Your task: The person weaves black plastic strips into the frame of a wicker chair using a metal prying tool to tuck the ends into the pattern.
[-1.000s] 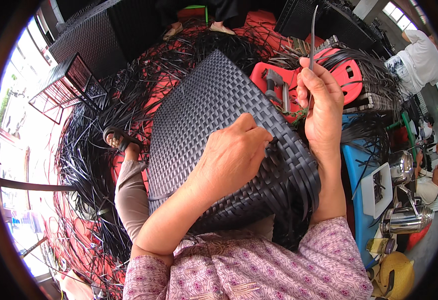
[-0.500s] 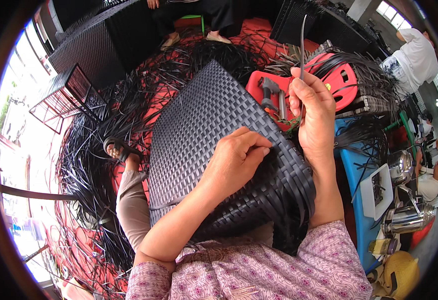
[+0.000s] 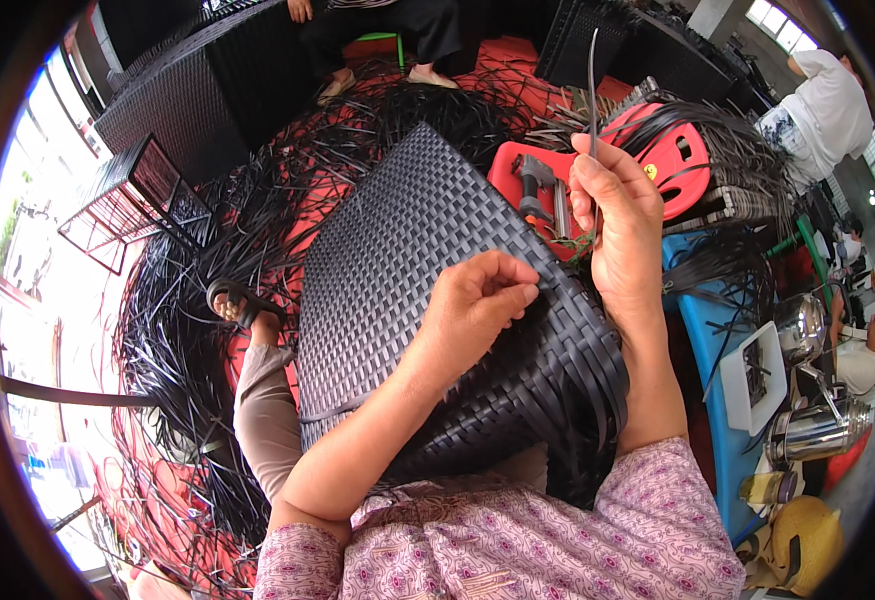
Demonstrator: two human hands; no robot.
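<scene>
A black woven wicker piece (image 3: 388, 250), made of flat plastic strips, lies tilted across my lap. Over its right part my left hand (image 3: 478, 305) rests with thumb and forefinger pinched together; whether a strip is between them I cannot make out. Raised at the piece's right edge, my right hand (image 3: 618, 215) grips a thin, slightly curved dark strip (image 3: 593, 80), whose free end points up. Loose strip ends (image 3: 583, 410) bunch along the near right corner of the weave, beside my right forearm.
Tangled black strips (image 3: 183, 340) cover the red floor. A red stool (image 3: 528, 160) with a power tool (image 3: 533, 185) stands beyond my right hand, near another red stool (image 3: 693, 175). On a blue surface (image 3: 713, 370) at right sits a white tray (image 3: 753, 380). Other people sit and stand farther off.
My right hand has shifted very slightly left with the strip. My left hand's pinched fingers have moved a little left on the weave.
</scene>
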